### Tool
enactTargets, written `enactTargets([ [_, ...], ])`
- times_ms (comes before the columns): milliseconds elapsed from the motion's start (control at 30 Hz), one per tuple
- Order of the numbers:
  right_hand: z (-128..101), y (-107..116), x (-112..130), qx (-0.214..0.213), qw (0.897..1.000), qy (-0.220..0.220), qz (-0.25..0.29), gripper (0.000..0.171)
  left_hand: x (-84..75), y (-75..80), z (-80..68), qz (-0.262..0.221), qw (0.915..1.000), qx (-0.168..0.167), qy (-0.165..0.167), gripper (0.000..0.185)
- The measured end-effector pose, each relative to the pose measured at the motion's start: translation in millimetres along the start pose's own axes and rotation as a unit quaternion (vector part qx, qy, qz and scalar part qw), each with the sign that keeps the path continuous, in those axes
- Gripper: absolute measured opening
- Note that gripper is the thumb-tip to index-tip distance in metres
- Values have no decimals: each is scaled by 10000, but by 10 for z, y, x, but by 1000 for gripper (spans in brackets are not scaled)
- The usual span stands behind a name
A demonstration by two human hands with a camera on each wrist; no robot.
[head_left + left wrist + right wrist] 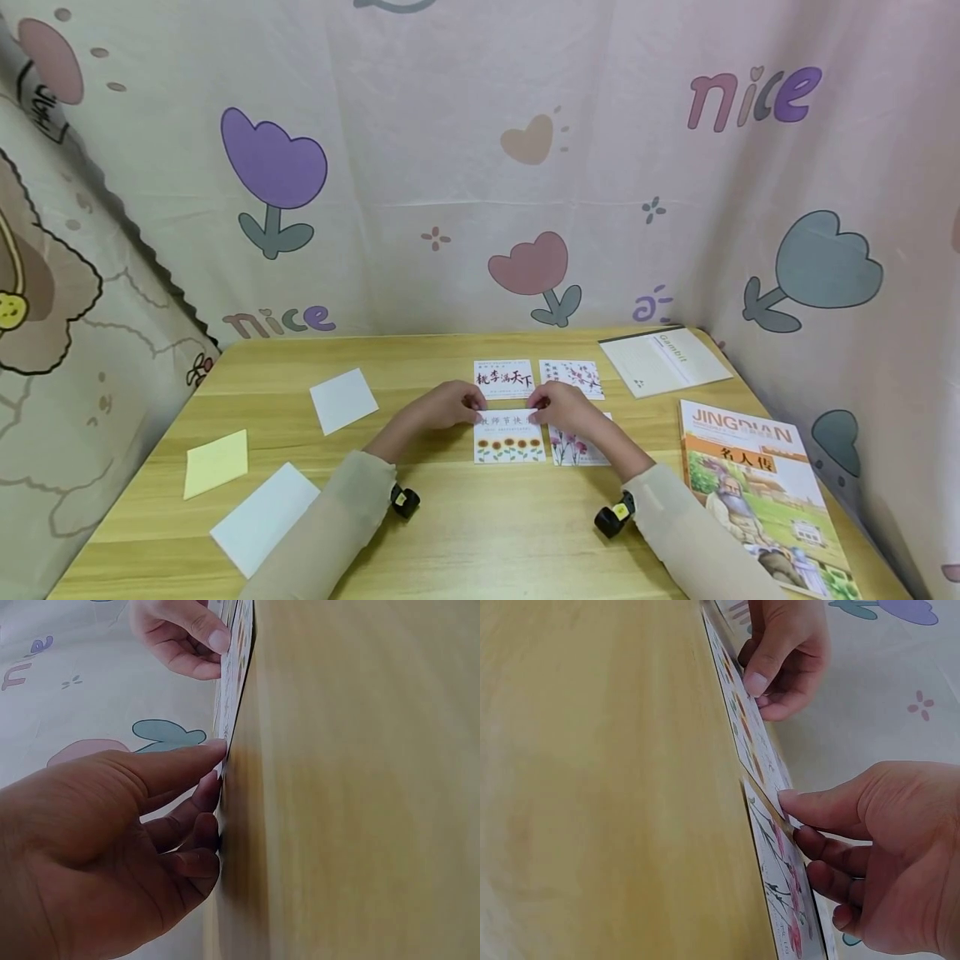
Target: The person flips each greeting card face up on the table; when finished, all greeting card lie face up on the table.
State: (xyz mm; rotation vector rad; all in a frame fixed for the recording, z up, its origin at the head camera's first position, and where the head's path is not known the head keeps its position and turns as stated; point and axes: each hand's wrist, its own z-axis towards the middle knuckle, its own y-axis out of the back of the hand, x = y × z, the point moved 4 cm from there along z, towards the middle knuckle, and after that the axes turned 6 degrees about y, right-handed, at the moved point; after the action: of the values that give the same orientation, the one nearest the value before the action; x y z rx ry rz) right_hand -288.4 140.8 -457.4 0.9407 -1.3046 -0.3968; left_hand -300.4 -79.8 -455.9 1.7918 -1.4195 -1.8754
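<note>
Both hands pinch the far corners of the sunflower card on the table.

The left hand and right hand meet just past the table's centre, each pinching an upper corner of the sunflower card between thumb and fingertips. The wooden table carries, at 3 o'clock from that card, a large illustrated book; at 1 o'clock a grey-white notebook; at 8 o'clock a white sheet; at 9 o'clock a yellow note; at 10 o'clock a white square paper. Nearest lie three cards: red-lettered card at 12 o'clock, blossom card beside it, pink flower card touching the sunflower card's right edge.
</note>
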Motion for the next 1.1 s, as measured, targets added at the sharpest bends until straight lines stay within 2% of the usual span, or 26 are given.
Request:
enactTargets([
  [333,-2,17,-2,3,9999,98,-84,8,31,9,6,-41,10000,27,49,6],
  [567,-46,223,25,-357,9986,328,226,13,17,160,-89,-380,9989,-171,195,11],
  [733,-84,455,46,-831,9955,368,263,19,5,342,-267,-412,9977,-456,302,18],
  [867,-88,557,70,-1115,9924,300,413,22,42,468,-432,-396,9967,-595,389,22],
  [1000,-60,530,158,-1220,9893,394,690,22,93,587,-608,-324,9964,-701,357,21],
  [1100,6,402,313,-1115,9878,607,899,20,139,707,-806,-238,9952,-862,407,18],
])
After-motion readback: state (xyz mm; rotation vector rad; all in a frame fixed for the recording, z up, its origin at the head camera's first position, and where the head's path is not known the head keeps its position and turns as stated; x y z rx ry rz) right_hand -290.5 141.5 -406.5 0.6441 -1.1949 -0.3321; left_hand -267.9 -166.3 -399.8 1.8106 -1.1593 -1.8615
